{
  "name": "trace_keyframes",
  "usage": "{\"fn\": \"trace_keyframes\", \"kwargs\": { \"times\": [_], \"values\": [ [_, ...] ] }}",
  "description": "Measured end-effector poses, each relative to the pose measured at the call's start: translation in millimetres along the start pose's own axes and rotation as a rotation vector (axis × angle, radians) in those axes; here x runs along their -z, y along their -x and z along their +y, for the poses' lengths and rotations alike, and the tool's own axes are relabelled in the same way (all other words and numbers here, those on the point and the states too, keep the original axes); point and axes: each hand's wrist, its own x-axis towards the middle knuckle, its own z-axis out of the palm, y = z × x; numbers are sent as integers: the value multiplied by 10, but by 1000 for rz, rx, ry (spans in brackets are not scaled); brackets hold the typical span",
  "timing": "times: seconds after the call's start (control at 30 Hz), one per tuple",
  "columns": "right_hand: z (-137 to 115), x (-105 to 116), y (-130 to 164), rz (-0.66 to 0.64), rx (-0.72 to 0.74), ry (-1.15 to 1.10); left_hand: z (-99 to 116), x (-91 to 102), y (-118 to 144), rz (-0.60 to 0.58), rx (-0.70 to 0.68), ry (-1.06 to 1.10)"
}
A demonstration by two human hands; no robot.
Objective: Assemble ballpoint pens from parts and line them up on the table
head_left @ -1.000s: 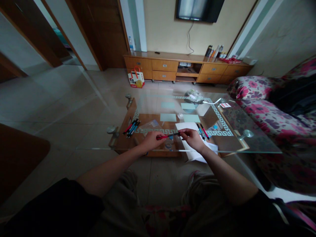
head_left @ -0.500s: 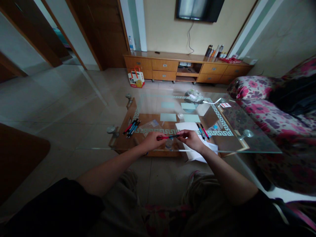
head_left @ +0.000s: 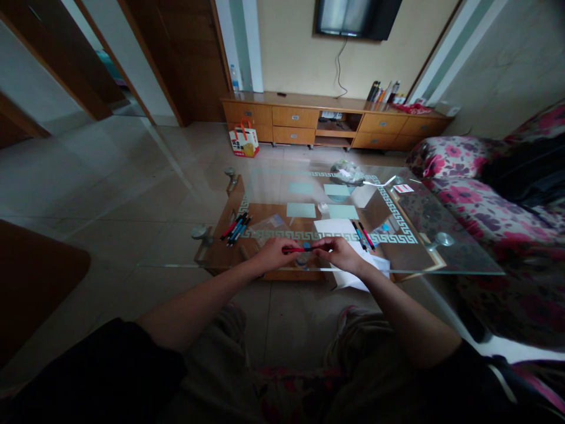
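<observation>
Both forearms reach out over the near edge of the glass table [head_left: 463, 265], where the left hand [head_left: 273, 254] and right hand [head_left: 342, 253] each pinch one end of a red pen [head_left: 299, 249] held level between them, just left of the white paper [head_left: 335, 227]. Since a second ago the hands have drawn closer together and the pen sits slightly lower. The pen's tips are hidden inside the fingers, and small items under it are too dim to identify.
</observation>
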Motion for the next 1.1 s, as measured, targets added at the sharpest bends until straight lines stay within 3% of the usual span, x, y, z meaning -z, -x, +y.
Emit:
{"fn": "trace_keyframes", "kwargs": {
  "times": [0.77, 1.1],
  "values": [
    [-35, 17, 30, -138, 37, 12, -25, -15, 8, 40, -88, 13],
    [-92, -11, 46, -138, -28, -3, 14, -3, 34, 75, -85, -25]
  ]
}}
